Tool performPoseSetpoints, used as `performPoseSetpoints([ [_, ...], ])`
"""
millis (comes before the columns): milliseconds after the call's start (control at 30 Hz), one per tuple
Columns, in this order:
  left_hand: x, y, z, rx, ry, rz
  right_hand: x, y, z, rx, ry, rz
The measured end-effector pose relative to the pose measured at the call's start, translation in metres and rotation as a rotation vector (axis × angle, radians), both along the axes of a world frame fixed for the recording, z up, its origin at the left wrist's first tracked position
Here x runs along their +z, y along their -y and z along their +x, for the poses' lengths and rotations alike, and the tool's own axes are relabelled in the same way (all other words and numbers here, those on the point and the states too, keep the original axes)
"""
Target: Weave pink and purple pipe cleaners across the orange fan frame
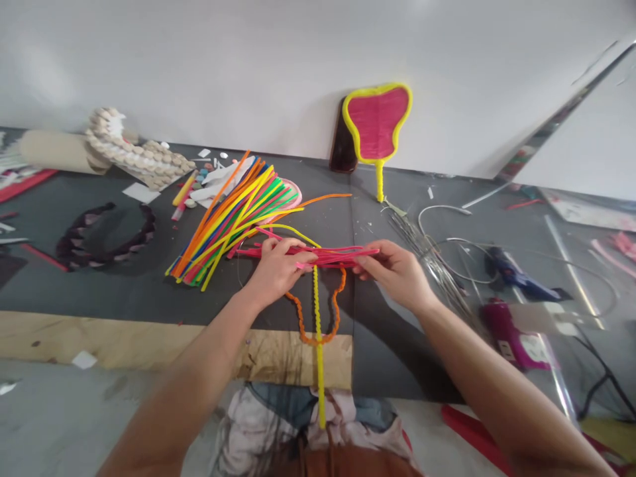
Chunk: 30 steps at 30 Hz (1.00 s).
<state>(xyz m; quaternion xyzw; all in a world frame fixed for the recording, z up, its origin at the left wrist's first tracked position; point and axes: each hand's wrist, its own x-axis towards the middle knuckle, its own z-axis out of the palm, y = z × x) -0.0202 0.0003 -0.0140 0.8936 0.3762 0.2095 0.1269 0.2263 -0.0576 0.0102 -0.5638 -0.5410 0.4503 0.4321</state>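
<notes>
My left hand [282, 270] and my right hand [395, 273] are closed on a bundle of pink pipe cleaners [338, 256], stretched level between them. The left grips near one end, and the right pinches the other end. Below the bundle lies a shape made of an orange twisted pipe cleaner [301, 318] with a yellow twisted stem [318, 305] running down its middle. The stem reaches over the table's front edge. The upper part of this shape is hidden behind the bundle and my hands. A pile of multicoloured pipe cleaners [233, 225] lies beyond my left hand.
A pink fan-shaped piece with yellow edging [378, 122] leans against the wall beside a dark phone [342, 142]. Metal wires [437, 252] and a magenta glue gun [511, 334] lie at right. A dark braided headband [106, 245] and cardboard tube [62, 151] are at left.
</notes>
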Motion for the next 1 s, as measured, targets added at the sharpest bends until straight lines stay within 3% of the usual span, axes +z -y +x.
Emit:
performPoseSetpoints([
  [133, 0.0, 0.0, 0.003, 0.028, 0.009, -0.01, -0.014, -0.018, -0.019, 0.157, -0.03, 0.004],
  [333, 0.004, 0.002, 0.004, 0.005, 0.011, -0.02, -0.016, -0.023, -0.026, 0.217, 0.512, 0.3],
  [400, 0.004, 0.002, 0.003, -0.01, 0.015, -0.01, -0.011, -0.02, -0.023, 0.205, 0.641, 0.329],
  [500, 0.0, 0.001, 0.002, -0.028, 0.017, -0.005, 0.003, -0.017, -0.008, 0.143, 0.737, 0.289],
  [633, -0.008, 0.001, 0.0, 0.012, 0.047, 0.012, 0.022, -0.012, 0.031, -0.117, 0.769, 0.149],
  [733, -0.01, 0.001, 0.0, 0.038, 0.048, 0.002, 0.028, 0.0, 0.054, -0.062, 0.799, 0.06],
  [867, -0.006, 0.0, 0.001, 0.03, 0.01, -0.03, 0.02, 0.018, 0.058, 0.106, 0.822, 0.037],
  [1000, -0.007, -0.001, 0.0, 0.028, 0.013, -0.013, 0.002, 0.013, 0.055, -0.071, 0.89, 0.128],
])
